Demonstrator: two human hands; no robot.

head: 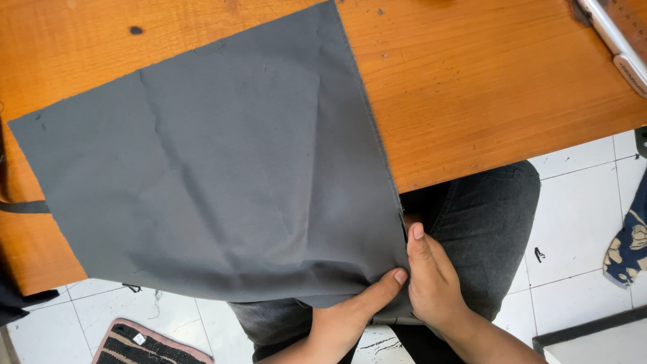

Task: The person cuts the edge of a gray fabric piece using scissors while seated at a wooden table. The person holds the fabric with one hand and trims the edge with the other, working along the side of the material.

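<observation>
Grip, left hand point(350, 313): thumb pressed on top of the grey cloth point(216, 168) at its near right corner, fingers hidden beneath; reads as a pinch on the cloth.
Grip, right hand point(431, 283): closed along the same corner's edge, thumb pointing up the frame, just beside and touching the left thumb; holds the cloth edge.
Cloth position: spread flat over the wooden table point(485, 81), filling centre and left of the frame; lower part overhangs the table edge above the person's lap point(485, 216).
Step in hand: judged as lining up or gripping the corner, both hands at one point.
Next move calls for: keeping the raw right edge straight while the corner is handled; light tension, no bunching.
Surroundings: white tool point(617, 44) upper right; striped mat point(145, 344) lower left on tiled floor point(579, 222).
</observation>
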